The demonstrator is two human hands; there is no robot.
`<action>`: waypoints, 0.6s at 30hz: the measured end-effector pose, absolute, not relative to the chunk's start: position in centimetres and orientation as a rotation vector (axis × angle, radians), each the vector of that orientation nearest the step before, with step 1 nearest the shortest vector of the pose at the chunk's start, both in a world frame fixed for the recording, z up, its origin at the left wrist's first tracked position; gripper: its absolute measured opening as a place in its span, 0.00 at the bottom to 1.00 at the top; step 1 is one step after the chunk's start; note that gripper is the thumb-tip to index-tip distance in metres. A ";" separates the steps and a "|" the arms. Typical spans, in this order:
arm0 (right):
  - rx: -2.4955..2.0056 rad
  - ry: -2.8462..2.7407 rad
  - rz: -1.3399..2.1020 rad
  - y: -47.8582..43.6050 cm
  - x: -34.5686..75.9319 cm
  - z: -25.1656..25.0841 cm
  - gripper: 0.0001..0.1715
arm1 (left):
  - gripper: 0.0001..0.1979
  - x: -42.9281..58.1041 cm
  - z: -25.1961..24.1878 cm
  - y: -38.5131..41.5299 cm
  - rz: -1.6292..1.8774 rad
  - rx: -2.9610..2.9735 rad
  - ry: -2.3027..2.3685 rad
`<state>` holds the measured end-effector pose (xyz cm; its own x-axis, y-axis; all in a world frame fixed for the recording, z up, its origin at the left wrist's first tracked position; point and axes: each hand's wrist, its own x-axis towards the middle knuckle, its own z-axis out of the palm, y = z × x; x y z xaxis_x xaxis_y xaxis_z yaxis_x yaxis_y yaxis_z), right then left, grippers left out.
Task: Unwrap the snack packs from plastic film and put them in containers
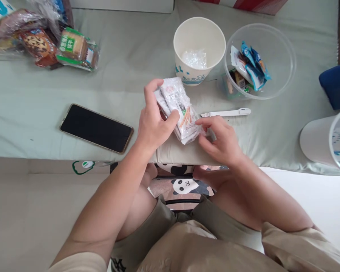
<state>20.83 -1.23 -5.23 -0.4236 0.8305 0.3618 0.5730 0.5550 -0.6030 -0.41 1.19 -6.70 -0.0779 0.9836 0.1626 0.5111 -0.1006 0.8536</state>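
A white snack packet in clear plastic wrap lies tilted over the near part of the table, with pictures of stick-shaped snacks on its front. My left hand grips it from the left, thumb on the front and fingers round the far edge. At its lower right corner, the fingertips of my right hand pinch the clear wrap. Just beyond my right hand lies a slim white utility knife. Behind the packet stands a white paper bucket with crumpled clear plastic inside.
A clear round tub holds several small snack packets. To the left lie a black phone and wrapped biscuits beside other bagged snacks. A white bucket lies near the right edge, below a dark blue item.
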 end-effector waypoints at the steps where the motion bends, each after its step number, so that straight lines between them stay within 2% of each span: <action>1: -1.133 -2.137 0.532 -1.3 20.9 -5.2 0.21 | 0.31 -0.5 -6.6 1.1 1.105 1.639 1.639; 5: -1.152 -2.143 0.544 -1.3 21.3 -5.3 0.16 | 0.30 -1.0 -5.9 0.9 1.029 1.628 1.689; 11: -1.182 -2.136 0.307 -1.2 21.9 -5.7 0.11 | 0.15 -1.6 -4.0 0.8 0.849 1.688 1.989; 14: -1.125 -2.157 0.348 -1.1 22.0 -5.6 0.11 | 0.20 -1.8 -3.5 1.0 0.789 1.758 2.066; 16: -1.039 -2.209 0.454 -1.2 22.0 -5.5 0.12 | 0.28 -2.1 -3.9 1.2 0.800 1.883 1.966; 18: -0.949 -2.250 0.537 -1.2 21.9 -5.4 0.14 | 0.29 -2.5 -4.8 1.4 0.825 1.960 1.818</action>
